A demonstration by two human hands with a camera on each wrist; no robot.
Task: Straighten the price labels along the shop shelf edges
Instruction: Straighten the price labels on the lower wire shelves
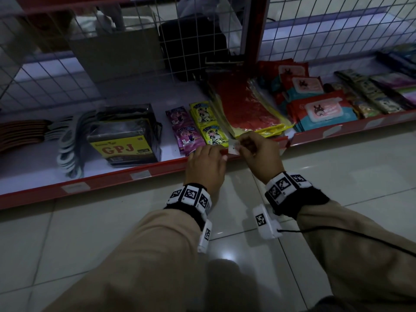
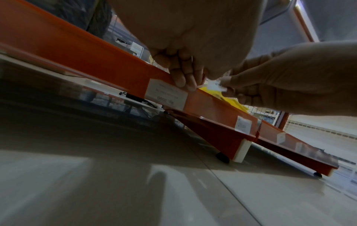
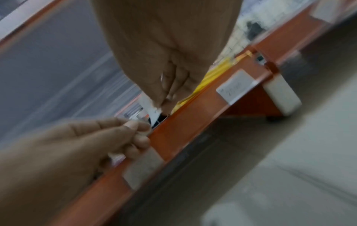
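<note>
The red shelf edge (image 1: 112, 181) runs along the floor-level shelf and carries white price labels (image 1: 140, 175). My right hand (image 1: 242, 146) pinches a small loose white label (image 1: 233, 149) just above the edge; the same label (image 2: 214, 85) (image 3: 149, 105) shows between its fingertips in both wrist views. My left hand (image 1: 209, 152) sits right beside it, its fingers (image 2: 185, 82) curled over the top of the edge, touching the upper rim of a seated label (image 2: 166, 95). The right wrist view is blurred.
On the shelf lie a black GPJ box (image 1: 126, 140), purple and yellow sachets (image 1: 198, 129), red and yellow packets (image 1: 247, 109) and wet-wipe packs (image 1: 322, 109). A wire mesh (image 1: 67, 70) backs the shelf. Tiled floor (image 1: 337, 176) lies in front.
</note>
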